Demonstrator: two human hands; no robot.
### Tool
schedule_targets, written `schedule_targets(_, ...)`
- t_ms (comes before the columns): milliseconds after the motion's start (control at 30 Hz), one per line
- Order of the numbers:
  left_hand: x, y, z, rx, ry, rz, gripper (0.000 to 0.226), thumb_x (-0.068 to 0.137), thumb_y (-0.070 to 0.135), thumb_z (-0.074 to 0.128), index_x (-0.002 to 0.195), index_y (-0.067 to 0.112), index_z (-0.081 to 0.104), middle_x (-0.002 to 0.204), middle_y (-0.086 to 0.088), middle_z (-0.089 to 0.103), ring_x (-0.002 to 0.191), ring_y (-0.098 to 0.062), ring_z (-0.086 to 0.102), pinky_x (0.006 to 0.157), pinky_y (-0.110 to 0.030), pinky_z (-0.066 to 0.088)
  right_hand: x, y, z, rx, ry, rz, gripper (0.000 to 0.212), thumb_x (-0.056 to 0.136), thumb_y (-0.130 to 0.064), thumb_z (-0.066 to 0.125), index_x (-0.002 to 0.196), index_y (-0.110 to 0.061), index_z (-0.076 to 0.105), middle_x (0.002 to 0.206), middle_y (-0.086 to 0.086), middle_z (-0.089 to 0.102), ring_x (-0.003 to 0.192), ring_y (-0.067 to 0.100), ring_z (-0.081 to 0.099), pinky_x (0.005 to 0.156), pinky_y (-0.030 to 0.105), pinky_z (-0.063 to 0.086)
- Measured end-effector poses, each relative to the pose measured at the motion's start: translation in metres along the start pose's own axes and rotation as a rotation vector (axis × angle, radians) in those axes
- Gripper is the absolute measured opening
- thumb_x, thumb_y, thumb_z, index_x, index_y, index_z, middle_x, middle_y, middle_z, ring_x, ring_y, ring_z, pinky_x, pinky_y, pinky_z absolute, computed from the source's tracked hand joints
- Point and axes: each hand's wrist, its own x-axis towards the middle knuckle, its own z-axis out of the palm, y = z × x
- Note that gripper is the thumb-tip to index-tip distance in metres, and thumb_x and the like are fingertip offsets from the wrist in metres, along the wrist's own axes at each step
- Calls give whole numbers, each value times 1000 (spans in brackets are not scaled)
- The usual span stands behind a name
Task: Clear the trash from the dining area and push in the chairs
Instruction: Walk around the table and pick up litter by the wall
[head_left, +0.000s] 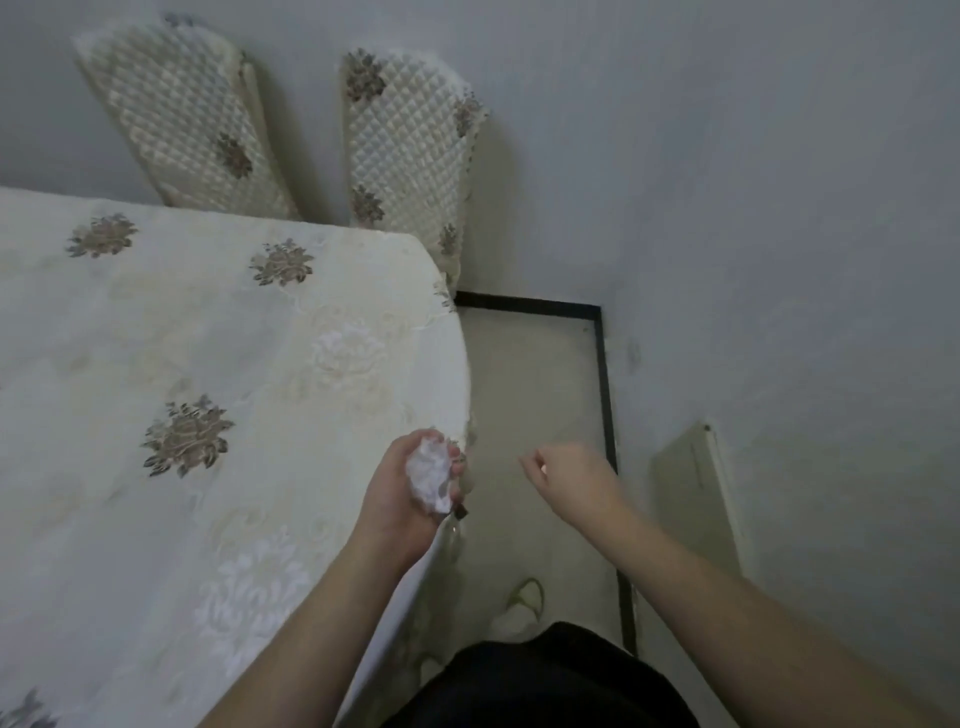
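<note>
The desk (197, 374) is filling the left side, lying under a cream cloth with brown flower motifs, its rounded right edge curving down toward the person. Behind its far edge two chairs are standing against the grey wall, both wearing quilted cream covers: the left chair (187, 119) is leaning out from behind the desk's far edge, and the right chair (405, 150) is sitting at the far right corner. Moving right, the left hand (410, 488) is hovering right over the desk's right edge, fingers curling round a crumpled white tissue (431, 475) and gripping it in the palm. Just past the edge, over the pale floor (535, 374) with its black border strip, the right hand (571, 480) is hanging in the air, well apart from the desk, fingers loosely curled and holding nothing. Further right, a pale flat panel (696, 499) is leaning against the wall.
</note>
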Motion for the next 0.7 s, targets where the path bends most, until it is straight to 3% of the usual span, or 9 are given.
schedule_targets(100, 15, -15, 14, 77, -16, -48, 9, 73, 25, 56, 73, 18, 61, 68, -2, 58, 56, -15, 53, 44, -20, 41, -12, 34, 2, -88, 23, 96, 45, 99, -42, 38, 86, -10, 67, 90, 12, 68, 83, 30, 63, 63, 33, 37)
schedule_targets(233, 40, -35, 32, 139, -16, -102, 12, 79, 25, 55, 75, 16, 62, 69, -4, 60, 55, -15, 55, 45, -20, 44, -20, 77, 9, -66, 23, 141, 41, 96, -46, 43, 87, -13, 66, 87, 11, 69, 83, 31, 64, 67, 34, 44)
schedule_targets(433, 79, -65, 82, 182, -16, -193, 20, 90, 25, 48, 79, 14, 61, 69, -4, 61, 54, -16, 56, 42, -19, 44, -14, 129, 0, -23, 79, 226, 47, 94, -55, 40, 63, -21, 51, 68, 9, 63, 65, 29, 61, 58, 34, 49)
schedule_targets(567, 101, -83, 113, 211, -25, -194, 30, 90, 25, 49, 69, 15, 68, 70, -4, 62, 55, -16, 56, 42, -20, 44, -1, 158, -8, 64, 99, 274, 52, 101, -43, 34, 77, -9, 66, 80, 15, 66, 71, 33, 63, 62, 37, 47)
schedule_targets(700, 117, -91, 131, 237, -30, -181, 26, 83, 25, 53, 65, 17, 69, 70, -3, 62, 57, -16, 56, 43, -20, 44, 13, 182, -12, 44, 47, 295, 34, 102, -29, 36, 97, -7, 61, 95, 13, 66, 84, 31, 64, 66, 35, 45)
